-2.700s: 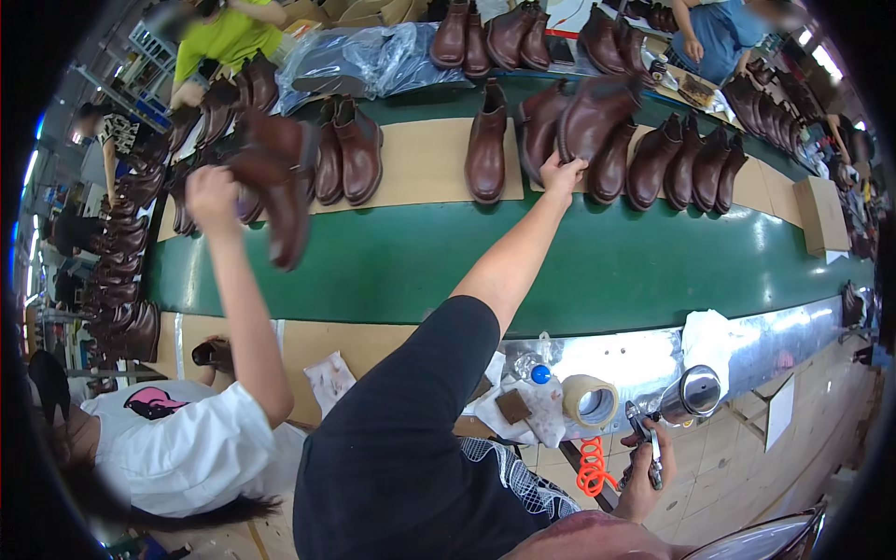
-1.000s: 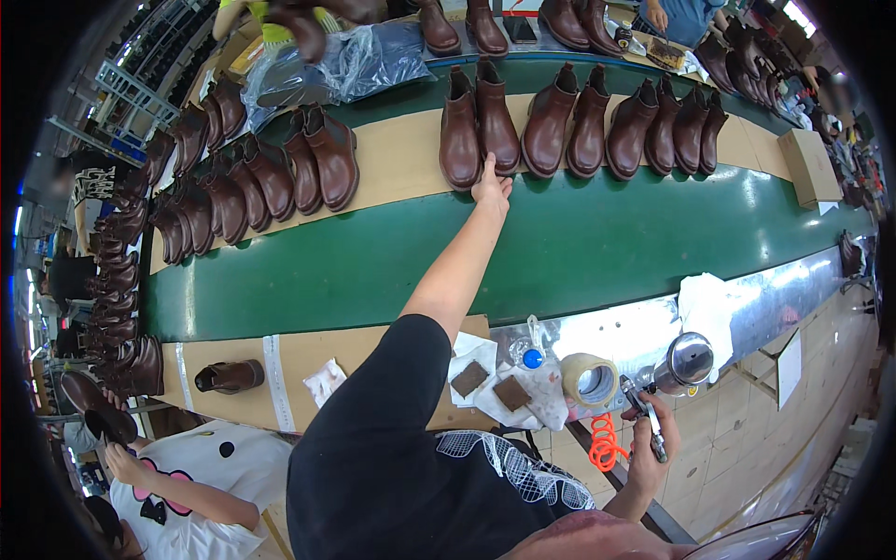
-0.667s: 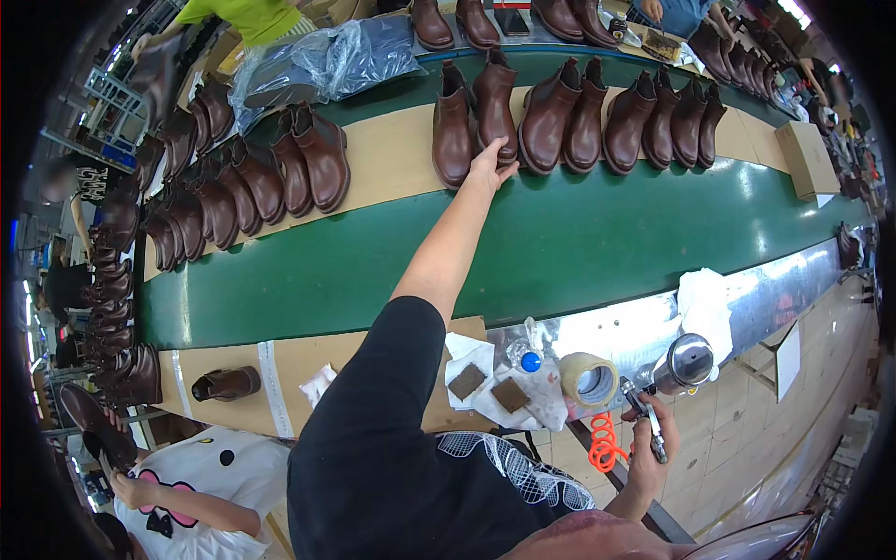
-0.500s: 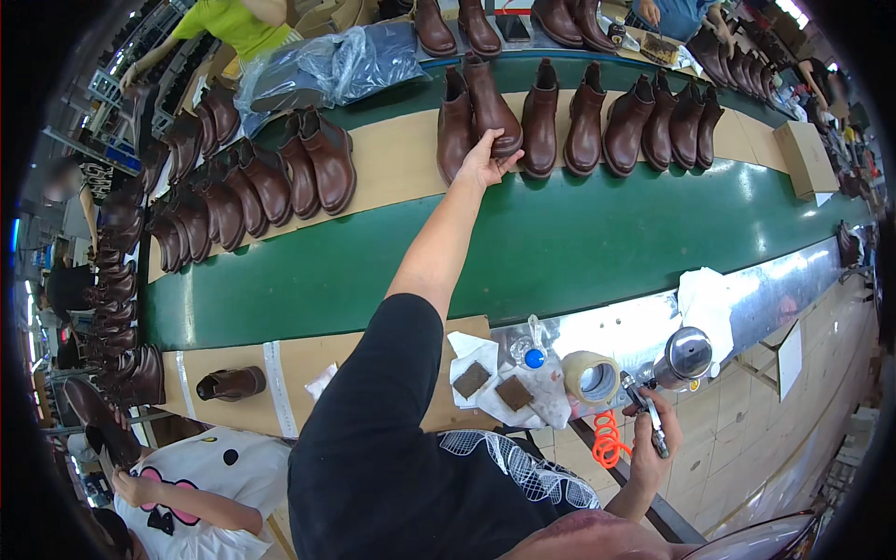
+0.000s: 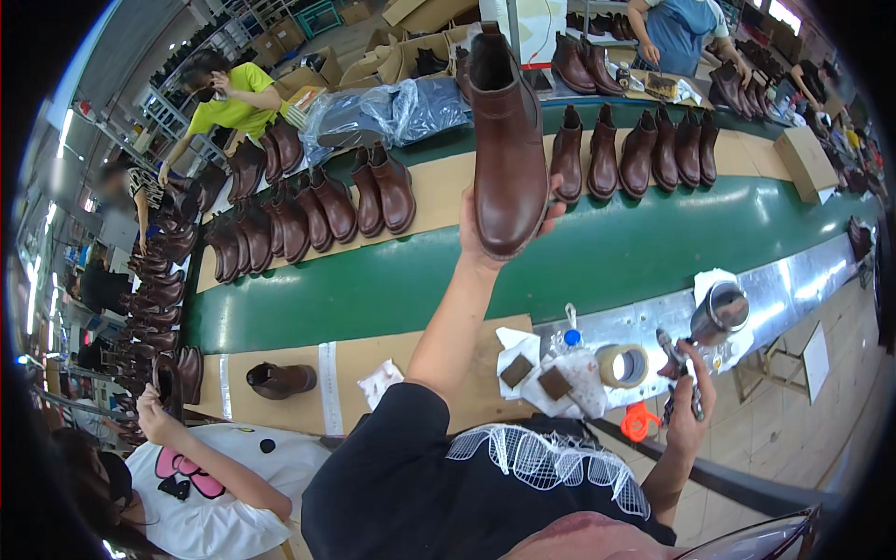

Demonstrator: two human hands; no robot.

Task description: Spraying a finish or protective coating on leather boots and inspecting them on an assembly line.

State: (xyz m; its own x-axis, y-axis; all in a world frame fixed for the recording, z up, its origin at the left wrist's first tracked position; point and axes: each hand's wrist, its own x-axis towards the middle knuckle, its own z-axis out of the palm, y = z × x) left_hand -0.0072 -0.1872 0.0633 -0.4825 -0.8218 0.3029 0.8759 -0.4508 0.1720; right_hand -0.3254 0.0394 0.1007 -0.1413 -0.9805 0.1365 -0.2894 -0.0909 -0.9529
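Observation:
My left hand (image 5: 481,245) is stretched out over the green conveyor belt (image 5: 373,289) and grips a brown ankle boot (image 5: 509,140) by its heel end. The boot is lifted off the belt, sole toward me and shaft pointing away. My right hand (image 5: 689,411) is low at the right, by the metal bench edge, closed on a small spray tool with a metal cup (image 5: 719,313). Several matching brown boots (image 5: 635,149) stand in a row on the cardboard strip just right of the lifted boot.
More brown boots (image 5: 308,210) crowd the belt's left side. A tape roll (image 5: 623,364), a blue-capped bottle (image 5: 571,336) and rags lie on the near bench. A co-worker in a white shirt (image 5: 215,485) sits lower left by a single boot (image 5: 280,378). Other people work beyond the belt.
My left hand, earlier touching a boot standing on the belt, has gripped it and lifted it up toward me. My right hand has kept its tool in about the same place.

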